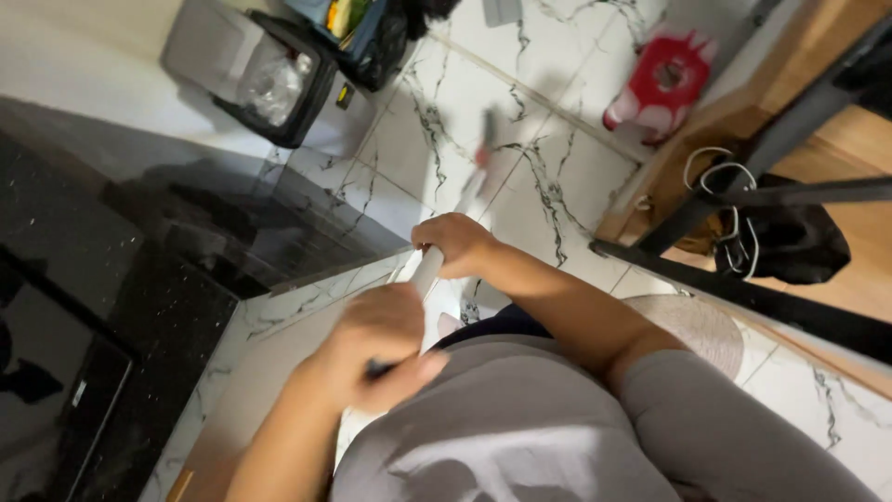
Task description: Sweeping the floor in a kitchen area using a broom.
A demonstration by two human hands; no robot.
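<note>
Mop handle [429,270], white: gripped by both fists, right hand [455,244] ahead, left hand [376,346] behind near the handle's end; shaft slants forward to floor tiles [557,177].

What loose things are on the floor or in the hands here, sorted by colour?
White: 1, the mop handle held by both hands
Red and white: 1, plastic bag
Grey: 1, bin
Black: 1, bag
Total: 4

Both hands, left hand [376,349] and right hand [455,244], have fingers curled tight.
</note>
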